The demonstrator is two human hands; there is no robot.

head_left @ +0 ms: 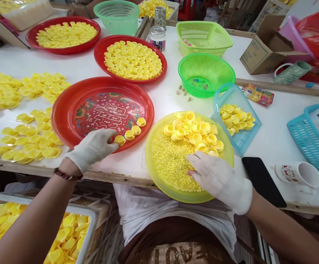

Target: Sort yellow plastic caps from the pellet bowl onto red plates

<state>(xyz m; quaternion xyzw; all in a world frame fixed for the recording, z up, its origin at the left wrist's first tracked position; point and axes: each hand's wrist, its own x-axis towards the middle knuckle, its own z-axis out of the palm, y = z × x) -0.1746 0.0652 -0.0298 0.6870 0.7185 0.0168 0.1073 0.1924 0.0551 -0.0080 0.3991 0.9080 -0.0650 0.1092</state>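
My left hand [96,148], in a white glove with bare fingertips, reaches over the near rim of a red tray [63,106] with a printed pattern. Its thumb and fingers pinch a small yellow cup [120,140] at the end of a short row of such cups along the tray's right side. My right hand [214,176], also gloved, is over a yellow plate [155,176]. Its thumb and fingers are apart, just above yellow granules [173,161]. Several empty yellow cups [195,128] are heaped on the plate's far side, by the fingertips.
Two red trays [97,60] of filled rows stand behind. Loose yellow cups [33,146] lie left. Around the right are a green bowl [220,69], a blue scoop [243,143] with cups, a black phone [262,179] and a mug [288,172]. Below left sits a white crate [93,223].
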